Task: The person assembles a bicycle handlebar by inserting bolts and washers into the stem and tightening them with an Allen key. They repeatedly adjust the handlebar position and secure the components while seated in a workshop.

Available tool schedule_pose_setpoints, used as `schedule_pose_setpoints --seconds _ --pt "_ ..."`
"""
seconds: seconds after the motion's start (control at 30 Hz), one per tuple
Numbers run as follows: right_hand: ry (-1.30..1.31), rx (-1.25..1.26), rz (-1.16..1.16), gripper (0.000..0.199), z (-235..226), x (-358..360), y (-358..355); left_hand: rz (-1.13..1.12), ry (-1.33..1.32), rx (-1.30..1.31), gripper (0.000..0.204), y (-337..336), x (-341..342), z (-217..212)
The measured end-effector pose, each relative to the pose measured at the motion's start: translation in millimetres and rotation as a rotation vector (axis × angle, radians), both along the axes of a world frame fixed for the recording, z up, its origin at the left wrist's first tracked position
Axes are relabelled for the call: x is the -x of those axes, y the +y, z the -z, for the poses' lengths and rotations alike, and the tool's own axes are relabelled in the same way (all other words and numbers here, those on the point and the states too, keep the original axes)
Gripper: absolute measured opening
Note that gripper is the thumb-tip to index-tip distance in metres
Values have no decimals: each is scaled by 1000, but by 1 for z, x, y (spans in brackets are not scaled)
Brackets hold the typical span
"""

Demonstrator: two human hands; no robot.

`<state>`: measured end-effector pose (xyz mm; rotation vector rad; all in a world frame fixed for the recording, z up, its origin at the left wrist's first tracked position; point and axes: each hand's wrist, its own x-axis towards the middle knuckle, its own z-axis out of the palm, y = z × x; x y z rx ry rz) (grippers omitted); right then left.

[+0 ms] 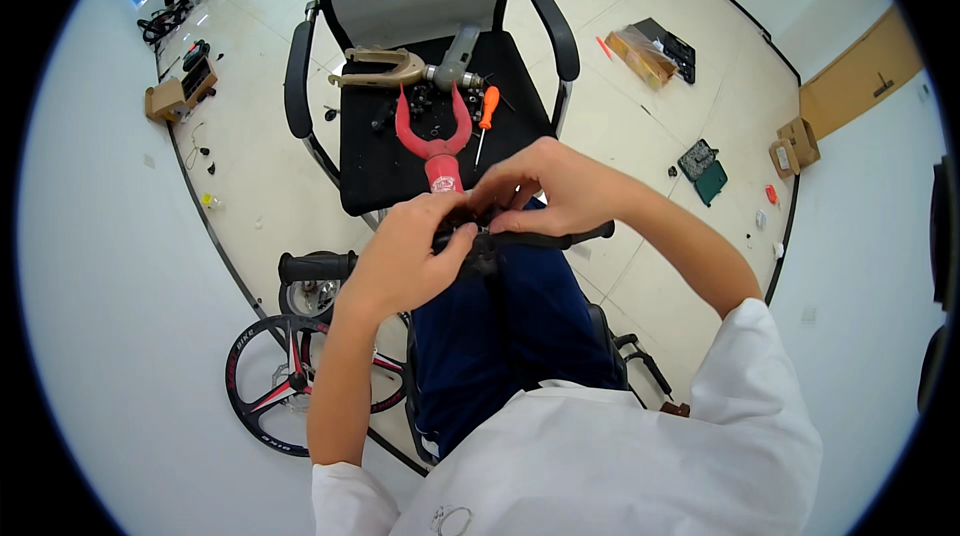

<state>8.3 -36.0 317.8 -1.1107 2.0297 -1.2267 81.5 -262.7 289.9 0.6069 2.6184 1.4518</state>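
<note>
A red fork (pixel 445 171) points away from me, its two prongs resting over the black chair seat. At its near end a black handlebar (pixel 540 239) lies across my lap, a rubber grip (pixel 315 267) on its left end. My left hand (pixel 400 254) is closed at the middle of the bar, thumb and fingers pinched around the clamp area. My right hand (pixel 560 191) bends over the same spot from the right, thumb and fingertips together. Whatever small part its fingertips hold is hidden between the hands.
On the chair seat (pixel 385 171) are a tan fork (pixel 390 66), a grey hammer-like tool (pixel 458 58), an orange-handled screwdriver (pixel 488 108) and small dark parts. A three-spoke wheel (pixel 297 381) leans at left. Boxes and a green tool case (pixel 708 181) lie on the floor. Another person sits far left.
</note>
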Motion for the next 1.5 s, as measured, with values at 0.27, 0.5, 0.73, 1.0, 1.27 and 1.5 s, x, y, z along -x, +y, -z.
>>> schedule_pose_setpoints --seconds 0.27,0.5,0.73,1.0,1.27,1.5 --pt "627 -148 176 38 6 16 20 75 -114 -34 27 -5 2 -9" --pt "571 130 603 24 29 -26 4 -70 -16 -230 22 -16 -7 17" --pt "230 257 493 16 36 -43 -22 -153 113 -218 19 -5 -18 16" --pt "265 151 222 20 25 -15 -40 -344 459 -94 13 -3 -25 26" --pt "232 242 1 20 39 10 -28 -593 788 299 10 -14 -24 -6" --pt "-111 240 51 17 35 10 -21 -271 299 102 24 11 -59 -21"
